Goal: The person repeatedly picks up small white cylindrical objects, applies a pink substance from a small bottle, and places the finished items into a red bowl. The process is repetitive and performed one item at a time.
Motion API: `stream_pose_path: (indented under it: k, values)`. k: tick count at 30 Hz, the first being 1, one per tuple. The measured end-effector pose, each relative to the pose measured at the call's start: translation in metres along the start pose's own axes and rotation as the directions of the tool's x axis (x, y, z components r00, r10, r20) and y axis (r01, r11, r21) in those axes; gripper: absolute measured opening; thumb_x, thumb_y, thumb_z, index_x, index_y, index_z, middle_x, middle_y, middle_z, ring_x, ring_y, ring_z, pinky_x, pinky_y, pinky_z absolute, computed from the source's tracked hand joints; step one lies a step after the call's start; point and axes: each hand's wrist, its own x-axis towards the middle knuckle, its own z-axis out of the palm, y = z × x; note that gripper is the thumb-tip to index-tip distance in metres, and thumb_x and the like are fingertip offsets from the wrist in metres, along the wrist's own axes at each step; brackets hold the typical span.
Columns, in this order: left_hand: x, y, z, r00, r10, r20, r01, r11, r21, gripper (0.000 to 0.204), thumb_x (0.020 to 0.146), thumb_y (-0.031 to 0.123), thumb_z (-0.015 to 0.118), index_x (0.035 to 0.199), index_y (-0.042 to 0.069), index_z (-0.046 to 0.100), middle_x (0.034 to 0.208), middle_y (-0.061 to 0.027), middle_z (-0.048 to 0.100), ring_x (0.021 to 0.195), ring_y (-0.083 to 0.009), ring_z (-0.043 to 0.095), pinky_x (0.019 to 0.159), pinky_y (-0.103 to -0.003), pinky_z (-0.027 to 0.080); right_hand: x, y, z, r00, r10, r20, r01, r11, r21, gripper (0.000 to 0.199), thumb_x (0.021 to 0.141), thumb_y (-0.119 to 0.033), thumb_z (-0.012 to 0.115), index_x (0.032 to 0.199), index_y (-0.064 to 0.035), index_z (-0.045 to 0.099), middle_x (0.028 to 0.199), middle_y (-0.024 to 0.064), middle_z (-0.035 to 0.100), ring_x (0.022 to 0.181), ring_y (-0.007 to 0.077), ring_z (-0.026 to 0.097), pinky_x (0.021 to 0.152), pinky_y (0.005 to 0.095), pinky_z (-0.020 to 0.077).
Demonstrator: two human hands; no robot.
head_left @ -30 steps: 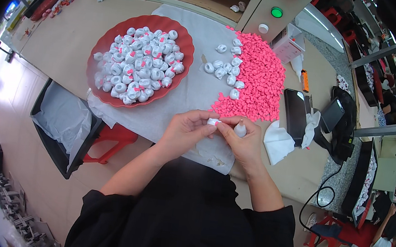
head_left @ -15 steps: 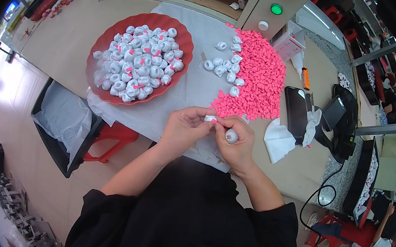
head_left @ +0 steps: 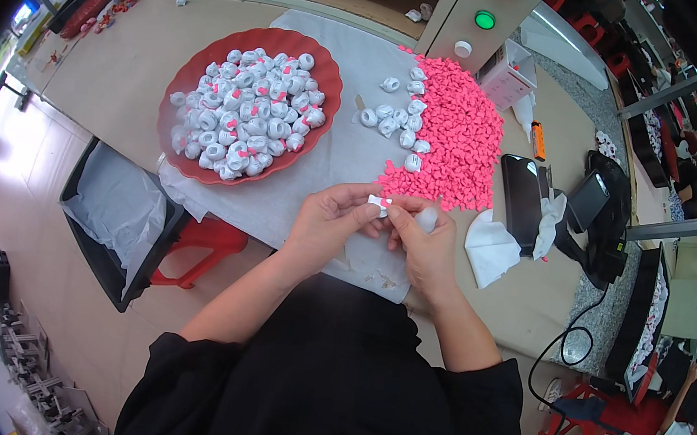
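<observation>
My left hand (head_left: 329, 222) pinches a small white piece (head_left: 377, 203) with a bit of pink on it, just in front of the pink heap. The right thumb and forefinger press on that same piece from the other side. A small white bottle (head_left: 426, 219) is tucked in my right hand (head_left: 426, 252), its tip turned away from view. Beyond the hands lies a broad heap of small pink pieces (head_left: 461, 136). Several white pieces (head_left: 389, 126) sit along its left edge. The red scalloped bowl (head_left: 182, 82) at the left is piled with white pieces bearing pink bits.
White paper (head_left: 358, 55) covers part of the table. To the right are a black phone (head_left: 521, 203), a folded white cloth (head_left: 491, 247), an orange lighter (head_left: 538, 141) and an open box (head_left: 510, 71). A cabinet with lit buttons (head_left: 484, 20) stands behind; a black tray (head_left: 112, 216) is lower left.
The right hand has turned, so the bottle's tip no longer faces me. Its thumb and forefinger have come onto the white piece, which sits slightly farther right and higher.
</observation>
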Motion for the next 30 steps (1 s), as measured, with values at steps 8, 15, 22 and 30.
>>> stream_pose_path:
  k: [8,15,22,30]
  values:
    - [-0.001,0.0,-0.002,0.999,0.009,0.048,-0.011,0.999,0.044,0.024,0.087,0.009,0.052,0.106,-0.005,0.054,0.084,-0.0099,0.061,0.07,-0.0123,0.058,0.063,-0.024,0.049,0.001,-0.004,-0.005,0.995,0.061,0.08,-0.073,0.984,0.165,0.017,0.079,-0.012,0.063,0.088,0.0023,0.062,0.072,0.0056,0.06,0.054,0.0066,0.05,0.046,0.0191,0.038]
    - [-0.003,-0.002,-0.001,0.996,0.062,0.064,-0.067,0.994,0.083,0.027,0.085,0.005,0.054,0.111,-0.004,0.053,0.087,-0.0095,0.061,0.073,-0.0128,0.058,0.066,-0.024,0.05,-0.006,-0.002,-0.003,0.999,-0.046,0.023,0.049,0.991,-0.126,0.013,0.08,-0.007,0.061,0.09,0.0001,0.063,0.075,0.0059,0.06,0.063,0.0061,0.053,0.052,0.0191,0.0409]
    - [-0.004,0.001,0.001,0.994,0.044,0.101,-0.041,0.999,-0.029,0.031,0.083,-0.001,0.054,0.114,-0.004,0.051,0.09,-0.0096,0.06,0.082,-0.0138,0.059,0.076,-0.027,0.05,-0.008,0.006,0.0,0.933,-0.347,0.09,0.359,0.894,-0.269,0.016,0.077,0.0,0.061,0.092,0.002,0.061,0.083,0.0091,0.061,0.074,0.012,0.057,0.064,0.0239,0.0453]
    - [-0.005,0.004,0.003,0.994,0.045,0.097,-0.043,0.999,-0.022,0.031,0.082,-0.003,0.054,0.113,-0.003,0.052,0.083,-0.0066,0.061,0.075,-0.01,0.058,0.07,-0.022,0.049,-0.008,0.005,-0.001,0.893,-0.428,0.139,0.448,0.819,-0.359,0.017,0.074,0.002,0.062,0.09,0.0016,0.06,0.082,0.0109,0.06,0.074,0.0162,0.058,0.065,0.0264,0.0448]
